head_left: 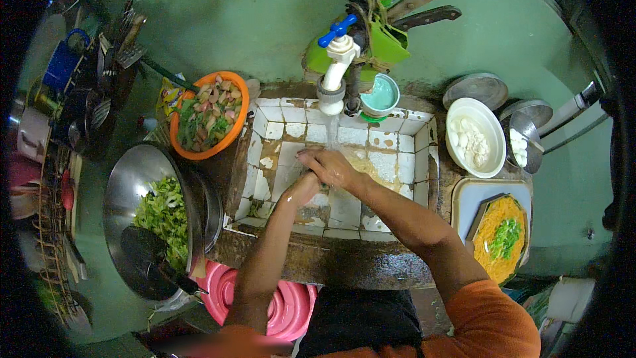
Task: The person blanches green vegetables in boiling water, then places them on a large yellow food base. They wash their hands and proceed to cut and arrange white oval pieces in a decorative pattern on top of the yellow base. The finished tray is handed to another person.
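My left hand (305,187) and my right hand (329,166) meet over the white tiled sink (334,232), wet, beneath a stream of water (332,131). The water runs from a white faucet (340,59) with a blue handle. My right hand lies across the left one, its fingers closed over it. The left hand's fingers are mostly hidden under the right, and whether anything is between the palms does not show. Many of the sink's tiles are chipped and stained.
Left: a wok (122,192) with chopped greens and an orange basin (244,96) of cut vegetables. Right: a white bowl (498,159) with white pieces and a tray (467,192) bearing a noodle dish (495,252). A teal cup (379,96) stands behind the sink; knives (424,16) hang above.
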The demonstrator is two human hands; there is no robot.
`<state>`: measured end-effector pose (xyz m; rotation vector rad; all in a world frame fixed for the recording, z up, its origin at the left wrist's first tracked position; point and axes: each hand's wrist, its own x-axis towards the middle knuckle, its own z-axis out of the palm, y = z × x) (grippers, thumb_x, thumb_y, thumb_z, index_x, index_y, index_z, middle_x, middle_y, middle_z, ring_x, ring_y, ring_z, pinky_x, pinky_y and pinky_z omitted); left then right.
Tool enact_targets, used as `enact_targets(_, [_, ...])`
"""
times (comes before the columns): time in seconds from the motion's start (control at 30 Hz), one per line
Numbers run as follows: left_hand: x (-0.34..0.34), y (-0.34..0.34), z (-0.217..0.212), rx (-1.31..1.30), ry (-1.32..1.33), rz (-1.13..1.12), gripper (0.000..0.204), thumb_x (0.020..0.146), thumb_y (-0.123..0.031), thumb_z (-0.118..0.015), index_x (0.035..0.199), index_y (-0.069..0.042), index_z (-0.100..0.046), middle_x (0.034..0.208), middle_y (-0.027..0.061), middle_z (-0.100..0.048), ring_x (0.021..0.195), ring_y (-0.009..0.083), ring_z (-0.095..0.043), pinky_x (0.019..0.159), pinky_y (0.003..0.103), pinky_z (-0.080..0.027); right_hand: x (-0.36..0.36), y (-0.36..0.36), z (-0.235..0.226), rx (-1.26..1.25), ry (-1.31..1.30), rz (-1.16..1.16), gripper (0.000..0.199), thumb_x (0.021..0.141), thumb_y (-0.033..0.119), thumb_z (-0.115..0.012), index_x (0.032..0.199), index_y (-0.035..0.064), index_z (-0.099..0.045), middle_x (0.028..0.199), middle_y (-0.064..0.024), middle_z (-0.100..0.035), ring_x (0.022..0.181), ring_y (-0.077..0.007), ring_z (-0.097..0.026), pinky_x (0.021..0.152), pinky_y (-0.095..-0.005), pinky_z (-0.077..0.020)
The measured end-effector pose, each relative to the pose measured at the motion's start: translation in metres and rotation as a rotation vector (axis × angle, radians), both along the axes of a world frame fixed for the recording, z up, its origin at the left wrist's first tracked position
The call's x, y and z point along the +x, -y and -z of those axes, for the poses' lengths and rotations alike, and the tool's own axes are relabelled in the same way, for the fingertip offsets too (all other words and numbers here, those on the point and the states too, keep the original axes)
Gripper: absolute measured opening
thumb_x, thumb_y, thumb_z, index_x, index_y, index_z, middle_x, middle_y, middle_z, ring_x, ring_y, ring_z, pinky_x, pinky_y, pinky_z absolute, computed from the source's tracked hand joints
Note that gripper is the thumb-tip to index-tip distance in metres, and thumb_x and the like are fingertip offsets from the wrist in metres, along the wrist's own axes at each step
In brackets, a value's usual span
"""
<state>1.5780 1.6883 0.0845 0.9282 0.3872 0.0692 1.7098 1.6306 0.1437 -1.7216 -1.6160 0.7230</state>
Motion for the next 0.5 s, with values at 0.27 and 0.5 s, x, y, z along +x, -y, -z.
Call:
enact_targets(0.27, [0.008, 0.022, -0.026, 1.0, -0.293, 0.186, 0.054, 0.08, -0.019, -0.062, 0.13, -0.002, -0.048, 0.119, 0.0199, -0.058, 0.108, 0.0262, -0.056, 0.092, 0.036, -0.045, 0.038, -0.009, 0.05, -0.213, -0.173, 0.172, 0.048, 0.092, 0.046, -0.047, 0.092, 0.0009, -0.065, 0.078, -0.023, -0.066, 0.07, -0.0324, -0.065, 0.065, -0.0428, -0.0524])
enact_targets(0.5, [0.036, 0.026, -0.03, 0.448, -0.2, -0.336, 0.051, 0.097, -0.042, -0.046, 0.067, -0.001, -0.056, 0.059, 0.0045, -0.06, 0.056, 0.0212, -0.061, 0.058, 0.032, -0.05, 0.025, 0.004, 0.054, -0.108, -1.381, 0.555, 0.032, 0.094, 0.03, -0.045, 0.1, 0.0035, -0.063, 0.091, -0.009, -0.064, 0.077, -0.0212, -0.061, 0.07, -0.0325, -0.0509])
